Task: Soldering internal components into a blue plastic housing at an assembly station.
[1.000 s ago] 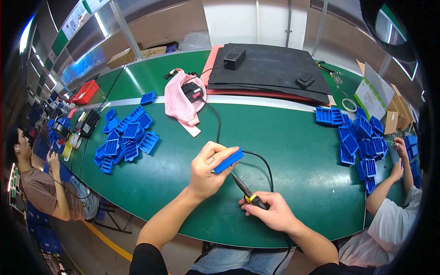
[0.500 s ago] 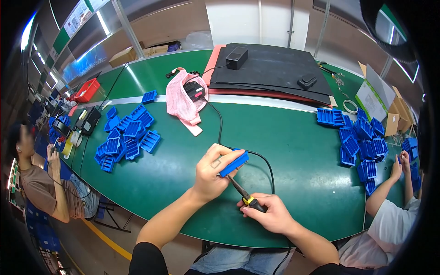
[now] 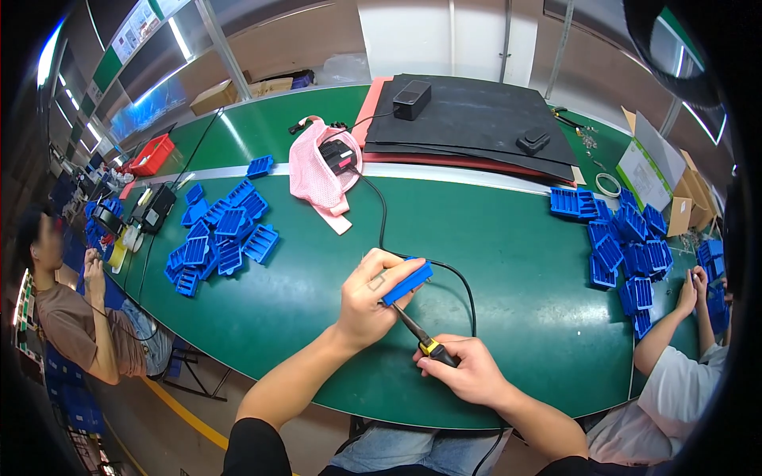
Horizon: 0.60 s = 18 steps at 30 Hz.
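Block (image 3: 408,282) oblong, tool (image 3: 426,342) tapered

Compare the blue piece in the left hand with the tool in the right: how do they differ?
Colour: the blue piece looks blue, while the tool has a dark shaft and a yellow-and-black grip. Shape: the blue piece is blocky; the tool is long and tapers to a tip. Grasp: the left hand holds the blue piece, the right hand the tool. Both are held over the green table.
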Each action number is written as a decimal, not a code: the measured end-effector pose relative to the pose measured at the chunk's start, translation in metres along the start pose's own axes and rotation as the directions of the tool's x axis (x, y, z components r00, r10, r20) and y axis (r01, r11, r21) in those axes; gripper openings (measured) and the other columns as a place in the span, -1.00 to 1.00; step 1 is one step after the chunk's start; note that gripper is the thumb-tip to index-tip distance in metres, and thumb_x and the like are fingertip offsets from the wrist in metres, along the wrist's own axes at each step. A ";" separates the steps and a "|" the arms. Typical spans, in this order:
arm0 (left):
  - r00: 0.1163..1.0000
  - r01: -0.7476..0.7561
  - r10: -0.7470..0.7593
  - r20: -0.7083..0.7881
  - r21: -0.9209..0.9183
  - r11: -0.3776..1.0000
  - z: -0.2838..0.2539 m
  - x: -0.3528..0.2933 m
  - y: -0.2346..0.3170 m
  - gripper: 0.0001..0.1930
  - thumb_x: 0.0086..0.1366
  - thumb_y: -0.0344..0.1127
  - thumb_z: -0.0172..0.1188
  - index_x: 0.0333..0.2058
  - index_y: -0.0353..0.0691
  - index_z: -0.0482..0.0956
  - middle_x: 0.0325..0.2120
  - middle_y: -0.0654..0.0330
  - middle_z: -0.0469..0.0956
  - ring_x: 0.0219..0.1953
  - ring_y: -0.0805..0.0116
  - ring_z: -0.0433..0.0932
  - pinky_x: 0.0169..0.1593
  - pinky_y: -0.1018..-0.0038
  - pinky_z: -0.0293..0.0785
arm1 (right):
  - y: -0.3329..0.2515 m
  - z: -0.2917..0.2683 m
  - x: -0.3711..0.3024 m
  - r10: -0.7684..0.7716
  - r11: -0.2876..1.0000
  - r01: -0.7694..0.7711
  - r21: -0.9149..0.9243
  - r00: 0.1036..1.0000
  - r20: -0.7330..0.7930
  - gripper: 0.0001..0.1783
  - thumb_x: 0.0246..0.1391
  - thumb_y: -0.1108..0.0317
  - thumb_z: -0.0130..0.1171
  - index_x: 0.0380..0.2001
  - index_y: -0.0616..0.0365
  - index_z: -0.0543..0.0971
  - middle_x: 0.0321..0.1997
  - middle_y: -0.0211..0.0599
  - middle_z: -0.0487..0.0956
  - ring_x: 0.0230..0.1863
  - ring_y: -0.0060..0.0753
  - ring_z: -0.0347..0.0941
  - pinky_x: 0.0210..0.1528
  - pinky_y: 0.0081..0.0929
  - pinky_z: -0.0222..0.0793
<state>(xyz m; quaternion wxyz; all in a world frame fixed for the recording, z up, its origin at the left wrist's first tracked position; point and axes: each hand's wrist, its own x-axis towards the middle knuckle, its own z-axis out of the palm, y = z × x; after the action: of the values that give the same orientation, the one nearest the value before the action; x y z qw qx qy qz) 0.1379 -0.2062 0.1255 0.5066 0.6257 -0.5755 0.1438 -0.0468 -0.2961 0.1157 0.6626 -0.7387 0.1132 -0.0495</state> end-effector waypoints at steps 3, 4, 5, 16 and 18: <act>1.000 0.016 -0.016 -0.001 -0.015 1.000 0.001 -0.001 0.000 -0.60 -0.06 -0.61 0.37 -0.15 -0.28 0.63 -0.41 0.16 0.49 -0.45 0.37 0.55 -0.39 0.53 0.48 | 0.001 0.004 0.000 0.009 0.999 -0.008 0.037 1.000 -0.021 -0.85 0.09 0.43 0.20 -0.46 0.33 0.61 -0.33 -0.28 0.60 -0.34 -0.55 0.49 -0.29 -0.59 0.37; 1.000 0.024 -0.024 0.000 -0.021 1.000 0.001 -0.001 0.000 -0.60 -0.06 -0.61 0.37 -0.15 -0.28 0.63 -0.41 0.16 0.49 -0.44 0.37 0.55 -0.39 0.52 0.49 | 0.001 0.004 0.000 0.000 1.000 0.001 0.018 1.000 -0.027 -0.84 0.09 0.43 0.19 -0.49 0.32 0.60 -0.37 -0.30 0.57 -0.36 -0.55 0.47 -0.32 -0.59 0.34; 1.000 0.031 -0.031 0.002 -0.026 0.999 0.001 -0.001 0.000 -0.60 -0.06 -0.61 0.37 -0.16 -0.28 0.63 -0.41 0.16 0.49 -0.44 0.37 0.55 -0.38 0.52 0.49 | 0.001 0.004 0.000 -0.010 1.000 0.010 -0.001 0.999 -0.032 -0.83 0.09 0.43 0.19 -0.52 0.31 0.59 -0.40 -0.31 0.55 -0.39 -0.56 0.44 -0.34 -0.58 0.30; 0.996 0.076 -0.070 0.048 -0.138 0.987 -0.005 0.002 -0.006 -0.52 -0.11 -0.60 0.36 -0.11 -0.17 0.64 -0.40 0.19 0.56 -0.36 0.31 0.52 -0.32 0.48 0.48 | 0.004 0.012 -0.003 -0.093 0.996 0.092 -0.009 0.990 -0.102 -0.79 0.08 0.41 0.22 -0.55 0.33 0.54 -0.52 -0.28 0.43 -0.57 -0.52 0.30 -0.50 -0.51 0.19; 0.996 0.079 -0.072 0.056 -0.141 0.987 -0.006 0.002 -0.006 -0.52 -0.11 -0.61 0.36 -0.12 -0.17 0.64 -0.39 0.19 0.56 -0.36 0.31 0.52 -0.32 0.48 0.48 | 0.003 0.011 -0.004 -0.083 0.997 0.082 -0.016 0.992 -0.100 -0.79 0.08 0.41 0.22 -0.56 0.33 0.54 -0.53 -0.29 0.42 -0.57 -0.52 0.30 -0.50 -0.50 0.19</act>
<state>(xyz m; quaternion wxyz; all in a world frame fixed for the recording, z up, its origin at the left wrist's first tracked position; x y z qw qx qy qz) 0.1463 -0.2040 0.1269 0.5404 0.6126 -0.5730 0.0670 -0.0483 -0.2852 0.1117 0.6490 -0.7433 0.1162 -0.1131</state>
